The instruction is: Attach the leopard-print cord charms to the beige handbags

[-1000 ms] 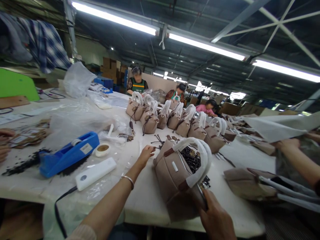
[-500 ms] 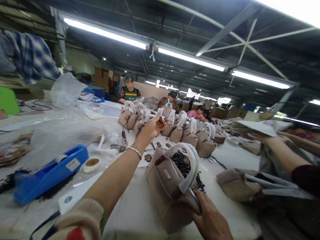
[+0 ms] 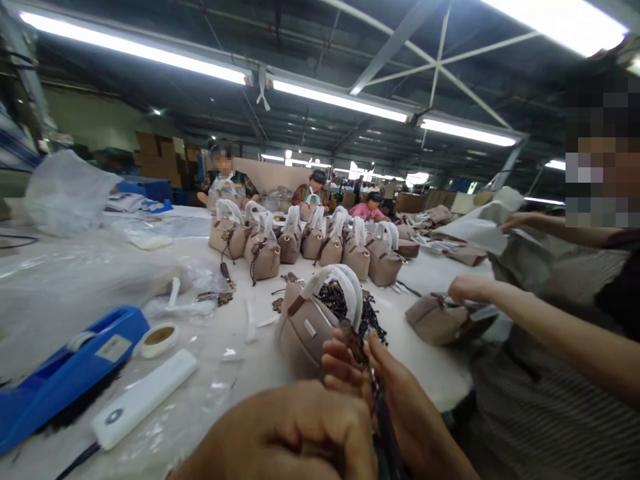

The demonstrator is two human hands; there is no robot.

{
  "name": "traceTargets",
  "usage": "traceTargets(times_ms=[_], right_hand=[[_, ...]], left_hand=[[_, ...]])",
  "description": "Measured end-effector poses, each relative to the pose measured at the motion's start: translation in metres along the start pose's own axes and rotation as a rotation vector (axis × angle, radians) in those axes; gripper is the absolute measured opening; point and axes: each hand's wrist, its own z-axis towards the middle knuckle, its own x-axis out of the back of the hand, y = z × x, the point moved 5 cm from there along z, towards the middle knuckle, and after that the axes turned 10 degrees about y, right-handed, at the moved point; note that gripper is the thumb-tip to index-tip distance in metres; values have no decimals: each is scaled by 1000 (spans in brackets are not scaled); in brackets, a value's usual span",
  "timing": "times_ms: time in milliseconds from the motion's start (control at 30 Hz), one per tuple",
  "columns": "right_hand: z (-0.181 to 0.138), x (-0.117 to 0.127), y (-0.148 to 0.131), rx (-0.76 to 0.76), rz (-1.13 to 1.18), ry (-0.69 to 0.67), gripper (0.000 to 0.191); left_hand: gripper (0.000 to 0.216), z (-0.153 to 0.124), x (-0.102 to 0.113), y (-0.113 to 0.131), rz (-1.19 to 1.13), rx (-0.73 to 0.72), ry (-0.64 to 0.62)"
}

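Observation:
My left hand is closed low and close to the camera, knuckles up; what its fingers hold is hidden. Just beyond it, my right hand is palm up, with fingers and thumb round a dark strap topped by a brown ornament. Behind both hands stands a taupe handbag with white-wrapped handles. A heap of black cords or chains with brownish pieces shows at the bag's opening and far side. My left hand hides the bag's lower part.
Several similar handbags stand in a row farther back. On the left are a blue tape dispenser, a tape roll, a white corded device and clear plastic. A co-worker's arm reaches in from the right over another bag.
My left hand has drawn back from the row of bags toward me. My right hand has left the near bag's rim and now holds the strap. The view has turned right.

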Motion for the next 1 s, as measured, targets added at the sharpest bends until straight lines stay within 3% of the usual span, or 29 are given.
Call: traceTargets(times_ms=[100, 200, 300, 400, 467, 667, 867, 1000], right_hand=[[-7, -4, -11, 78, -11, -41, 35], [-14, -2, -9, 81, 19, -83, 23], [-16, 3, -2, 84, 85, -39, 19], [-14, 7, 2, 118, 193, 23, 15], [-13, 8, 5, 133, 268, 53, 13], [-18, 9, 4, 220, 281, 22, 19], [-21, 39, -6, 277, -64, 162, 29], [-24, 57, -8, 253, -269, 149, 34]], left_hand=[[43, -27, -15, -41, 275, 210, 79], [36, -42, -15, -73, 203, 353, 159], [29, -48, -4, -93, 152, 362, 383], [20, -49, 10, -95, 491, 285, 666], [24, -45, 8, -94, 633, 239, 702], [21, -32, -4, -110, 307, 276, 689], [33, -35, -2, -115, 43, 368, 760], [35, -35, -3, -119, -171, 390, 799]])
